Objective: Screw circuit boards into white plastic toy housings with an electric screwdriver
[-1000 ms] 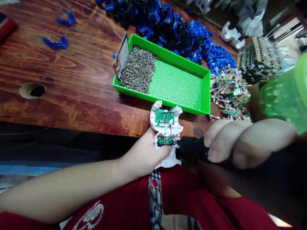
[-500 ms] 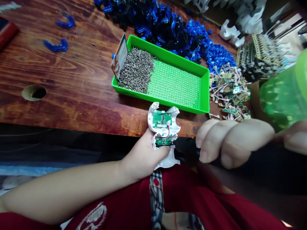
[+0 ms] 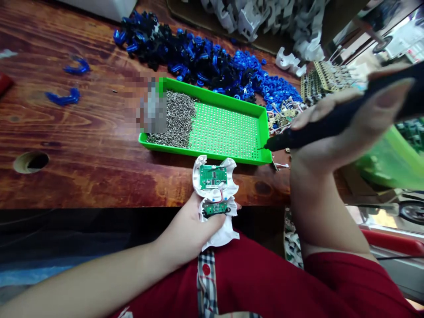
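Observation:
My left hand is closed around a white plastic housing at the table's front edge, its thumb lying across the lower part. Inside the housing sit a larger green circuit board and a smaller one, joined by a thin cable. My right hand is wrapped round a black electric screwdriver, held tilted. The screwdriver's tip is over the right end of a green tray. Small metal screws are heaped at the tray's left end, and rows of holes fill its perforated floor.
Behind the tray lies a long pile of blue and black plastic parts. White housings fill a box at the back. Wired boards lie right of the tray, near a translucent green container. Two blue pieces and a hole are at left.
My right hand has lifted the screwdriver away from the housing, moving it up to the tray's right end. My left hand still holds the housing. The whole view has shifted.

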Motion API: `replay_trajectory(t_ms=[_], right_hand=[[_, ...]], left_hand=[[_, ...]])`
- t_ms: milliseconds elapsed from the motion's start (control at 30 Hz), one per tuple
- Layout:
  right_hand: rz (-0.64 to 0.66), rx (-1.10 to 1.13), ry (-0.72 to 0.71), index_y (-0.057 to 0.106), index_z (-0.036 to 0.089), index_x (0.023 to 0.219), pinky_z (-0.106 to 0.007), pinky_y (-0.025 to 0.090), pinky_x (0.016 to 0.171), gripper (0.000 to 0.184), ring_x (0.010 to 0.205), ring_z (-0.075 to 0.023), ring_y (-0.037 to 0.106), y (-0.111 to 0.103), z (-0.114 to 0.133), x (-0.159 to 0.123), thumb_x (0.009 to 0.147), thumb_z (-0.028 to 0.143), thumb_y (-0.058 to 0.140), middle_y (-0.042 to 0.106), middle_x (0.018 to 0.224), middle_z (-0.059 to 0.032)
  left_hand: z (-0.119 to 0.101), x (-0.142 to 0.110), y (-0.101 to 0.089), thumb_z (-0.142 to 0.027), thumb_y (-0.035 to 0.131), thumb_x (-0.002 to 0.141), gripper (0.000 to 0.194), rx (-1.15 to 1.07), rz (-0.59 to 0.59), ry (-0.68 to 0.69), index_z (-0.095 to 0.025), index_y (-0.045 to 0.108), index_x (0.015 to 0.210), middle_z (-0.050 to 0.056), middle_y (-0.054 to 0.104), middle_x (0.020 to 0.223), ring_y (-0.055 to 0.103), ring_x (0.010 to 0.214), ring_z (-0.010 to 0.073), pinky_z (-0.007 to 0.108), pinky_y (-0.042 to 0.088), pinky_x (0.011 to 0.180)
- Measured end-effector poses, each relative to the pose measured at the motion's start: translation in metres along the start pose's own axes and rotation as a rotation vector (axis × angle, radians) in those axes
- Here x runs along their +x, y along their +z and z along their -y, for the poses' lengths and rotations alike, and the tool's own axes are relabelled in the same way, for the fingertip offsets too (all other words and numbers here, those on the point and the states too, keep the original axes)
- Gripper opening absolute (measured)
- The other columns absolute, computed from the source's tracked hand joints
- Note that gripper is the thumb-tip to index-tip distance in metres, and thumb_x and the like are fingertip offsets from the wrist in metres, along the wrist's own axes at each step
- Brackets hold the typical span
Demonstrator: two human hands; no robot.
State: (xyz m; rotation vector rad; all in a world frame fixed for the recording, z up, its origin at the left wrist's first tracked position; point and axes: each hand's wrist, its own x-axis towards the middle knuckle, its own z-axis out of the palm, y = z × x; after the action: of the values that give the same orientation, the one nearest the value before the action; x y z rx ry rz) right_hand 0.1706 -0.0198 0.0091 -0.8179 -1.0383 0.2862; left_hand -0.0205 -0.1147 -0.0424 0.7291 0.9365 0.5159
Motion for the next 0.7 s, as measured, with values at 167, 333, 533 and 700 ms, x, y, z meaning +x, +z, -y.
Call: replay_trajectory(t_ms=[167, 333, 533, 700], right_hand=[[0.062, 0.021, -0.097, 0.047, 0.018, 0.092, -0.021, 0.033, 0.033, 0.021, 0.038, -0.007, 0.044, 0.001, -0.032, 0.003, 0.08, 0.036, 0.05, 0.044, 0.055, 0.0077], [0.028, -0.016, -0.055, 0.045, 0.021, 0.095, -0.021, 0.035, 0.034, 0.025, 0.038, -0.0045, 0.043, -0.002, -0.037, 0.004, 0.079, 0.04, 0.051, 0.044, 0.061, 0.008], [0.04, -0.051, -0.068, 0.048, 0.022, 0.093, -0.019, 0.034, 0.033, 0.019, 0.038, -0.0043, 0.043, 0.0, -0.036, 0.002, 0.082, 0.037, 0.047, 0.045, 0.057, 0.0084], [0.044, -0.009, -0.073, 0.049, 0.02, 0.087, -0.019, 0.032, 0.033, 0.018, 0.038, -0.0051, 0.044, 0.0, -0.036, 0.002, 0.08, 0.037, 0.05, 0.044, 0.056, 0.008]], left_hand=[[0.003, 0.002, -0.001, -0.025, 0.066, 0.075, 0.051, 0.004, 0.0, 0.014, -0.016, 0.05, 0.122, 0.009, 0.071, 0.101, 0.065, 0.097, 0.0243, 0.032, 0.05, 0.083], [0.004, 0.002, -0.002, -0.026, 0.065, 0.076, 0.049, 0.015, 0.017, 0.005, -0.017, 0.051, 0.121, 0.01, 0.07, 0.106, 0.065, 0.098, 0.0256, 0.034, 0.05, 0.085], [0.003, 0.002, -0.002, -0.025, 0.065, 0.076, 0.05, 0.022, 0.022, 0.011, -0.016, 0.049, 0.122, 0.01, 0.069, 0.108, 0.064, 0.099, 0.0251, 0.034, 0.049, 0.086], [0.004, 0.001, -0.004, -0.024, 0.063, 0.078, 0.044, -0.004, 0.053, 0.018, -0.015, 0.05, 0.119, 0.009, 0.069, 0.106, 0.065, 0.097, 0.0226, 0.031, 0.049, 0.085]])
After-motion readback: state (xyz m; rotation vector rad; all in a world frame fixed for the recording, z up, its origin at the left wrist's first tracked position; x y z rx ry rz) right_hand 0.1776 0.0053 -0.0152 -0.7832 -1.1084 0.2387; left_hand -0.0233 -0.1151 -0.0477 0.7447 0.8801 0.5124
